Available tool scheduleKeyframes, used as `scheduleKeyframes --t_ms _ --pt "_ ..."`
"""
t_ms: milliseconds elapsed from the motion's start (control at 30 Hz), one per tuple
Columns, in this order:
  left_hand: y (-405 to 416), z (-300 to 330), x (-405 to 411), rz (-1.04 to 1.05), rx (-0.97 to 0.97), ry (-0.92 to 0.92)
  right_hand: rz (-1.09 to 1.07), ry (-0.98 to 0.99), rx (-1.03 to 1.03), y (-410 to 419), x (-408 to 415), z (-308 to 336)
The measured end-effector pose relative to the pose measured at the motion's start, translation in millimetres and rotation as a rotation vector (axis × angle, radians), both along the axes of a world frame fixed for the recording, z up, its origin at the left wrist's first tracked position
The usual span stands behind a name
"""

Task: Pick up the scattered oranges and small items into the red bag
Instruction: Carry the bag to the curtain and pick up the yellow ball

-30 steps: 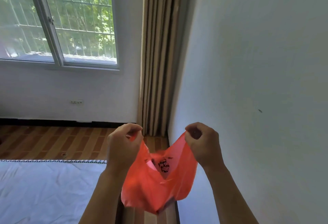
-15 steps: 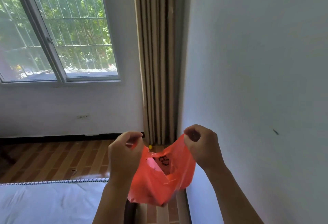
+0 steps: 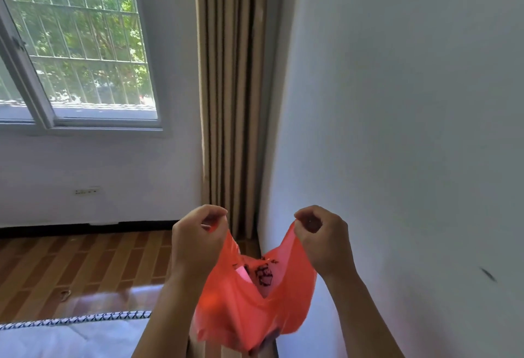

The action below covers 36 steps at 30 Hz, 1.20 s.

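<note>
A thin red plastic bag (image 3: 249,309) with a black print hangs in front of me at the bottom centre. My left hand (image 3: 198,241) pinches its left handle and my right hand (image 3: 320,238) pinches its right handle, pulling the mouth apart. The bag sags between them with something pale showing inside near the mouth. No oranges or small items are in view outside the bag.
A white wall (image 3: 397,130) stands close on the right. Beige curtains (image 3: 229,96) hang in the corner beside a barred window (image 3: 76,45). Wooden floor (image 3: 85,267) lies below, and a white sheet with a patterned edge (image 3: 71,335) spreads at the bottom left.
The view has tilted and shifted a little. Both hands keep hold of the bag handles and have drawn slightly further apart, widening the bag's mouth.
</note>
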<state>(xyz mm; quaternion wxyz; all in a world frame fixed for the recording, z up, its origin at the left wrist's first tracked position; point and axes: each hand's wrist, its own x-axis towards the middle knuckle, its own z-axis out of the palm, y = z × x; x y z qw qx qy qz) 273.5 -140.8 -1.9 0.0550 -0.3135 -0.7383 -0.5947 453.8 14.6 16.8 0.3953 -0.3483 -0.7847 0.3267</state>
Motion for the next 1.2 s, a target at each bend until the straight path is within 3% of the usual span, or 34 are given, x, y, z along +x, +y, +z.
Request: scheduleKeyframes --t_ms 333,733,1200 --pt "10 -5 -134 -0.004 -0.012 0.025 0.003 -0.027 0.073 26 -133 3" --pt "37 -16 -219 -0.065 0.017 0.008 -0.038 -0.037 0.140 46 -214 13" --pt "98 -47 -306 0.096 0.015 -0.037 0.136 -0.074 0.013 124 -334 -33"
